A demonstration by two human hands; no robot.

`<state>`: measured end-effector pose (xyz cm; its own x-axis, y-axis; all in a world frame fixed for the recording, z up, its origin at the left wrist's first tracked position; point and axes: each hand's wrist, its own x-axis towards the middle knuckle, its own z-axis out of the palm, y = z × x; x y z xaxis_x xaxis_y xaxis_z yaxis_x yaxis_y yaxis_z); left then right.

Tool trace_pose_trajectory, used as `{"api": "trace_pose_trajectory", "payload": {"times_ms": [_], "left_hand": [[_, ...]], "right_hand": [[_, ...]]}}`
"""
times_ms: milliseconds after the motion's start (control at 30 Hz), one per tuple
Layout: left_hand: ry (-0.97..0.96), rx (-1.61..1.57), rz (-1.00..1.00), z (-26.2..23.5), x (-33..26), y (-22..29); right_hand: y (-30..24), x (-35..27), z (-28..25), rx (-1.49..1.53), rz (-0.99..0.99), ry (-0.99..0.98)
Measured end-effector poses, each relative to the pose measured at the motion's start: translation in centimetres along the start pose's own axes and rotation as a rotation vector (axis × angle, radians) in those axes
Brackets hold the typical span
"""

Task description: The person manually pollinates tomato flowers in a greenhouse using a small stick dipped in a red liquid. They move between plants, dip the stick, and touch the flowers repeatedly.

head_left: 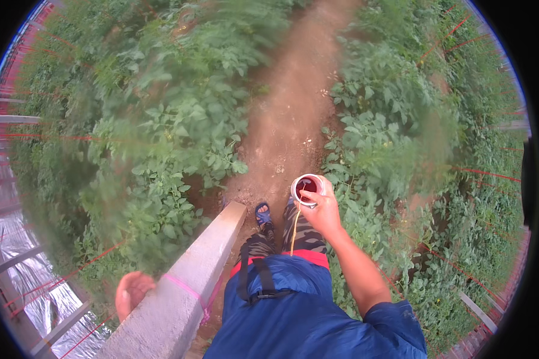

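Observation:
My right hand (pixel 322 210) is closed round a small white cup (pixel 296 186) with dark red liquid (pixel 307 184) inside. Its thumb reaches over the rim. A thin, pale yellow strand or stick (pixel 294 232) runs from the cup down in front of my trousers; I cannot tell which. On the far left, my left hand (pixel 133 292) is beside a grey concrete post (pixel 188 263), its fingers loosely bent and apart. Nothing shows in it. Whether it touches the post I cannot tell. Pink twine (pixel 184 286) is tied round the post.
Leafy green plants (pixel 179 119) grow on both sides of a bare soil path (pixel 287 102) leading away from me. Red strings (pixel 488 174) cross the plants. Silvery sheeting (pixel 18 257) and further posts (pixel 12 260) stand at the left edge. My sandalled foot (pixel 262 214) is beside the post.

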<state>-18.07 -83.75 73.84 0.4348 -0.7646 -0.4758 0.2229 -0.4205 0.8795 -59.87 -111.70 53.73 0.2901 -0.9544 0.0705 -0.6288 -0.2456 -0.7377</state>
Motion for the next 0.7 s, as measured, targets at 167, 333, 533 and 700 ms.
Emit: {"api": "trace_pose_trajectory", "payload": {"times_ms": [167, 333, 533, 700], "left_hand": [[0.219, -0.627, 0.269, -3.0, -0.3, -4.8], [0.886, 0.245, -0.170, 13.1, 4.3, -11.9], [0.749, 0.730, -0.726, 28.2, 5.5, -15.1], [0.596, 0.587, -0.434, 32.3, 16.9, -9.9]], "right_hand": [[2.7, 9.8, 0.3, 0.084, -0.006, -0.144], [7.0, 19.5, -1.1, 0.114, 0.001, -0.162], [10.8, 30.2, -4.6, 0.054, 0.031, -0.166], [12.9, 38.8, -6.9, -0.073, 0.012, -0.168]]}}
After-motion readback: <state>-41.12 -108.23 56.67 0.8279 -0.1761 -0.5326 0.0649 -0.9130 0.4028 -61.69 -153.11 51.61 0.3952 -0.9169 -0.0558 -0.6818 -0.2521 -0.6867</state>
